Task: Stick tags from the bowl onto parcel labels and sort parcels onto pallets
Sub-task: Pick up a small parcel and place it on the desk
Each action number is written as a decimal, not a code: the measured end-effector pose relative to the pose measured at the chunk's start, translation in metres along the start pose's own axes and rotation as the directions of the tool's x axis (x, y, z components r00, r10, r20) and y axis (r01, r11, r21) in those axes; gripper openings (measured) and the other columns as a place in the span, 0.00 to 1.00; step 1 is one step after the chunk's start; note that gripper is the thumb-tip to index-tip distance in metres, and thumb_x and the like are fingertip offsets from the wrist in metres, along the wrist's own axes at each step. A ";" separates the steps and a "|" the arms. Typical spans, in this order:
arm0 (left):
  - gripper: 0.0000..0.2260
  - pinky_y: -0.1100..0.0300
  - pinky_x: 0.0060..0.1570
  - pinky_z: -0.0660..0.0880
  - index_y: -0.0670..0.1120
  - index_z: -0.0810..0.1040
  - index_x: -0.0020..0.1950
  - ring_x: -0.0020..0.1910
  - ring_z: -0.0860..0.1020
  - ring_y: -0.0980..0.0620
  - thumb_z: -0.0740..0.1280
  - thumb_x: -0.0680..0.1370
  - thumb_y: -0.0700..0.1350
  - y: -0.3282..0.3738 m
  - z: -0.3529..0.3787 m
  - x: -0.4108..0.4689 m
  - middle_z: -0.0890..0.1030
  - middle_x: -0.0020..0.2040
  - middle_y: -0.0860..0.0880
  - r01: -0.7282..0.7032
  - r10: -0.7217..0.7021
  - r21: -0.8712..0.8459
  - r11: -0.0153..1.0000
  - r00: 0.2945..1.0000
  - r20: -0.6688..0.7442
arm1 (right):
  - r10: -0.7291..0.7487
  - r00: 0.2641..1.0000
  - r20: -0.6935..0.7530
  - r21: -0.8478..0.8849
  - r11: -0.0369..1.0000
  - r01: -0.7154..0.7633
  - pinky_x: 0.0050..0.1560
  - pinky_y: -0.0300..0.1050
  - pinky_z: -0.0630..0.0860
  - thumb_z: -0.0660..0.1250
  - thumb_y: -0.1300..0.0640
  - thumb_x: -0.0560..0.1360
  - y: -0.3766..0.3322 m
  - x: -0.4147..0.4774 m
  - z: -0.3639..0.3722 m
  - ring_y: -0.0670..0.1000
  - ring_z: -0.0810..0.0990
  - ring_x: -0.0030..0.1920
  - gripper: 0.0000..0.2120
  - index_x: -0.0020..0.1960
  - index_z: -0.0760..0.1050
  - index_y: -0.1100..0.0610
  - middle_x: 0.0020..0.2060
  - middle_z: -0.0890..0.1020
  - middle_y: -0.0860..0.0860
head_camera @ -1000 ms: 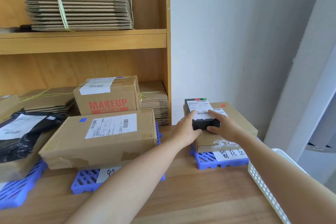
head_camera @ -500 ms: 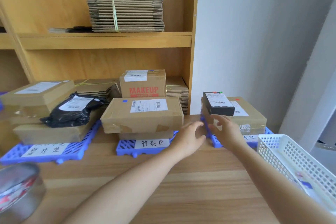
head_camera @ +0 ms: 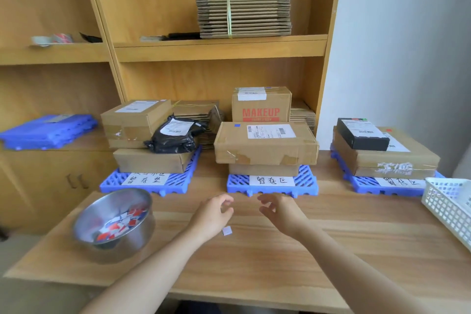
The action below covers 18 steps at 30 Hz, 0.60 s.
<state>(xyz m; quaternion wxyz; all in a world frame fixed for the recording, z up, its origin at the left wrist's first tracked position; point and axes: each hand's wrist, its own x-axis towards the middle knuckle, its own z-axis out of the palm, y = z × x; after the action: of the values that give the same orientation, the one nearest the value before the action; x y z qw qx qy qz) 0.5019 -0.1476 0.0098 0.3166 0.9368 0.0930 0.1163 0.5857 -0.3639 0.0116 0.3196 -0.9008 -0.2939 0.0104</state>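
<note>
The left hand (head_camera: 214, 215) and right hand (head_camera: 281, 213) are hovering side by side over the light wooden table (head_camera: 254, 270), fingers loosely curled and holding nothing, likely because no parcel is in work. The round steel bowl (head_camera: 132, 245) of red, white and blue paper tags (head_camera: 119, 225) is sitting to the left within easy reach. Labelled brown cardboard parcels (head_camera: 265, 145) are resting stacked on blue plastic lattice pallets (head_camera: 235, 183), each fronted by a handwritten sign, presumably marking sorting zones.

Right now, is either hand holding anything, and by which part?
Nothing is held. The left hand and right hand hover loosely curled over the table; a small pale tag lies loose by the left hand.
</note>
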 end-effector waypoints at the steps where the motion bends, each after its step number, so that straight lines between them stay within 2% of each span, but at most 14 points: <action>1: 0.11 0.68 0.54 0.70 0.53 0.81 0.61 0.53 0.78 0.60 0.69 0.78 0.46 -0.010 -0.004 -0.002 0.82 0.57 0.56 0.018 -0.018 0.010 1.000 1.000 0.002 | -0.019 0.999 0.027 -0.016 1.000 0.019 0.54 0.38 0.72 0.68 0.53 0.79 -0.006 0.001 0.008 0.46 0.78 0.47 0.15 0.66 0.78 0.52 0.57 0.82 0.48; 4: 0.11 0.66 0.55 0.72 0.53 0.81 0.60 0.52 0.78 0.60 0.68 0.78 0.46 -0.036 -0.011 -0.010 0.82 0.57 0.57 0.058 -0.058 0.034 0.998 0.998 0.001 | -0.062 0.990 0.125 -0.067 0.995 0.071 0.54 0.40 0.74 0.67 0.54 0.79 -0.020 0.005 0.033 0.45 0.76 0.45 0.15 0.65 0.79 0.51 0.55 0.82 0.48; 6: 0.11 0.65 0.55 0.72 0.54 0.81 0.59 0.52 0.78 0.60 0.68 0.78 0.46 -0.050 -0.011 -0.017 0.81 0.57 0.58 0.056 -0.055 0.069 0.996 0.998 -0.010 | -0.100 0.976 0.194 -0.112 0.986 0.123 0.54 0.44 0.75 0.66 0.54 0.78 -0.027 0.006 0.048 0.48 0.75 0.43 0.12 0.60 0.81 0.52 0.52 0.80 0.51; 9: 0.10 0.64 0.56 0.71 0.52 0.82 0.58 0.54 0.77 0.56 0.68 0.78 0.46 -0.062 -0.008 -0.024 0.81 0.55 0.56 0.013 -0.009 0.123 0.992 1.000 -0.027 | -0.148 0.953 0.266 -0.155 0.969 0.194 0.54 0.48 0.75 0.67 0.47 0.76 -0.033 0.006 0.064 0.52 0.77 0.47 0.11 0.55 0.80 0.49 0.49 0.75 0.50; 12: 0.08 0.63 0.56 0.71 0.49 0.84 0.54 0.54 0.78 0.53 0.68 0.77 0.43 -0.067 -0.005 -0.030 0.83 0.53 0.54 -0.013 0.023 0.095 0.995 0.995 -0.101 | -0.172 0.948 0.268 -0.203 0.952 0.230 0.53 0.50 0.76 0.64 0.48 0.77 -0.041 0.007 0.073 0.54 0.78 0.53 0.09 0.54 0.81 0.45 0.52 0.74 0.48; 15: 0.07 0.61 0.56 0.72 0.49 0.84 0.51 0.54 0.78 0.51 0.68 0.77 0.42 -0.069 -0.001 -0.033 0.83 0.51 0.54 -0.017 0.030 0.088 0.996 0.988 -0.151 | -0.182 0.946 0.270 -0.251 0.935 0.251 0.48 0.48 0.75 0.63 0.52 0.79 -0.046 0.010 0.078 0.55 0.78 0.55 0.09 0.52 0.81 0.47 0.54 0.75 0.48; 18: 0.07 0.59 0.57 0.72 0.50 0.84 0.50 0.54 0.78 0.50 0.68 0.76 0.42 -0.068 0.005 -0.034 0.83 0.50 0.55 -0.029 0.050 0.126 0.992 0.985 -0.166 | -0.192 0.944 0.267 -0.290 0.919 0.269 0.47 0.48 0.74 0.62 0.53 0.80 -0.048 0.014 0.079 0.55 0.76 0.58 0.09 0.55 0.81 0.49 0.55 0.76 0.49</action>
<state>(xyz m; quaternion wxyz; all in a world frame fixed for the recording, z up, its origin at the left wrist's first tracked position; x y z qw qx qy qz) 0.4636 -0.1058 -0.0407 0.2467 0.9430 0.1078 0.1954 0.5559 -0.2816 -0.0213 0.1305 -0.8920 -0.4317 0.0298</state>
